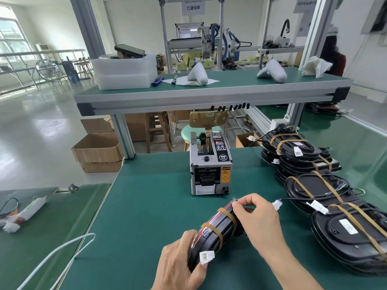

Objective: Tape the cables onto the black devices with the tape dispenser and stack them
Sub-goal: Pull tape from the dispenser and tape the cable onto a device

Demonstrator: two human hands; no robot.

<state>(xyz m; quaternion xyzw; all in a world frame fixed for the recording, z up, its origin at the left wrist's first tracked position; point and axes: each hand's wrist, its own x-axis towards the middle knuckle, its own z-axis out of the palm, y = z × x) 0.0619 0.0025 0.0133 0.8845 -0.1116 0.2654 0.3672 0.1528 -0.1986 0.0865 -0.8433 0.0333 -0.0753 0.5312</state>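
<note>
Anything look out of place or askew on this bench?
Nothing is damaged or spilled. The stacks of black devices along the right lean unevenly, with loose white plugs dangling out. Cut strips of black tape hang from the shelf edge, apparently parked there deliberately.

Both your hands hold one black device on edge in front of the tape dispenser.

Your left hand (180,260) grips the near end of the black device (217,229), thumb by its white connector (207,257), while your right hand (258,216) pinches the far top edge with its fingertips (237,204). Two tan tape bands (228,215) cross the device, which stands tilted on the green table (146,206). The tape dispenser (210,164) sits just beyond, upright. To your right, a row of stacked devices (326,197) lies banded with tape, white plugs on top. A white cable (62,250) curves at lower left. Black tape strips (232,107) hang from the upper shelf's edge.
</note>
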